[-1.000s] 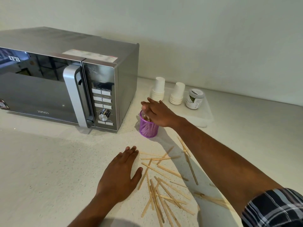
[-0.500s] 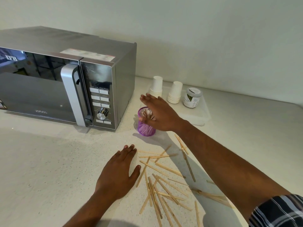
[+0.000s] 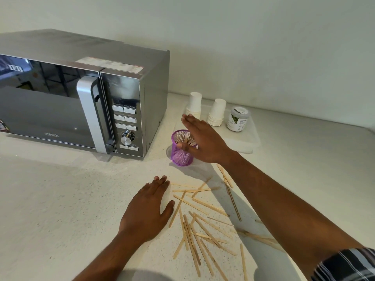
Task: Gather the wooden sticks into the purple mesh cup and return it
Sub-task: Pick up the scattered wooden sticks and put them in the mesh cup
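The purple mesh cup [image 3: 179, 153] stands upright on the white counter, just right of the microwave, with several wooden sticks inside it. My right hand [image 3: 203, 139] hovers open over the cup's right side, fingers spread and empty. Several wooden sticks [image 3: 199, 224] lie scattered on the counter in front of the cup. My left hand [image 3: 147, 210] rests flat and open on the counter, just left of the scattered sticks, holding nothing.
A silver microwave [image 3: 81, 102] fills the left. Behind the cup a white tray [image 3: 248, 139] holds two stacks of paper cups [image 3: 216, 112] and a small jar [image 3: 237, 118]. The wall runs along the back of the counter.
My right hand, which was closed over the cup's mouth, has opened and lifted slightly to the right of the cup. More sticks now show inside the cup. My left hand has stayed put.
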The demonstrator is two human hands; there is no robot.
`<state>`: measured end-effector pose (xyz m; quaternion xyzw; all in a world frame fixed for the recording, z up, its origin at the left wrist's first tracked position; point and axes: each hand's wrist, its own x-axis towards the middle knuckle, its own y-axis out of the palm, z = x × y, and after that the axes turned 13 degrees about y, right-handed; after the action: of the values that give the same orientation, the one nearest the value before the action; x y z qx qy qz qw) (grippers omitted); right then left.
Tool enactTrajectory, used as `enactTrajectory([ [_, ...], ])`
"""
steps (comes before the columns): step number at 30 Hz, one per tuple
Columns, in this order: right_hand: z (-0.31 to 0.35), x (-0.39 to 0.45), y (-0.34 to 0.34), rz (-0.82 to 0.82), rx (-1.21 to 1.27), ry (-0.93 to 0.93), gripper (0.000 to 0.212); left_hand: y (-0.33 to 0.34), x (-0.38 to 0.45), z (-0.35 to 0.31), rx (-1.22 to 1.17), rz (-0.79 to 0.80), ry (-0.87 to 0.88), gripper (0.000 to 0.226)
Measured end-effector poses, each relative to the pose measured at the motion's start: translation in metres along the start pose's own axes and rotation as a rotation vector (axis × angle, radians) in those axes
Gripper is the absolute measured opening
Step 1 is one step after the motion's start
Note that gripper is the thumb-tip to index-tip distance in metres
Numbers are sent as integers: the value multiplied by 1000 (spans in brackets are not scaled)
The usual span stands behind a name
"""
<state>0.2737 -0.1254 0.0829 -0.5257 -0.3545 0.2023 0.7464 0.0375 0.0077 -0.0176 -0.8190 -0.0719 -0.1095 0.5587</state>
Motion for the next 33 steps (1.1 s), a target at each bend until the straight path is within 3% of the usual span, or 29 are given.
enactTrajectory([
  [3,-7,-20,5,-142,170,153,66,2,0,2,6,14,10,70],
  [6,-25,-47,23,-304,250,432,45,2,0,4,10,19,8,70],
  [8,-36,-65,34,-214,225,659,51,2,0,4,10,20,16,70],
  [10,-41,-82,44,2,116,739,71,2,0,3,6,25,14,70],
  [12,-36,-99,50,193,12,581,93,1,0,1,5,26,6,69],
  [14,-22,-116,49,293,35,412,98,-1,0,0,8,29,-4,69],
  [19,-13,-145,38,370,326,185,62,-1,0,0,20,45,3,69],
  [23,-5,-150,23,231,651,355,32,0,0,0,32,51,24,68],
  [25,9,-151,22,181,512,379,46,1,-1,1,51,65,33,71],
  [29,43,-167,36,411,124,177,85,3,-1,1,71,86,27,75],
  [31,50,-179,39,366,41,112,86,3,-2,1,83,95,34,76],
  [33,45,-189,38,301,100,78,73,3,-4,0,95,91,60,73],
])
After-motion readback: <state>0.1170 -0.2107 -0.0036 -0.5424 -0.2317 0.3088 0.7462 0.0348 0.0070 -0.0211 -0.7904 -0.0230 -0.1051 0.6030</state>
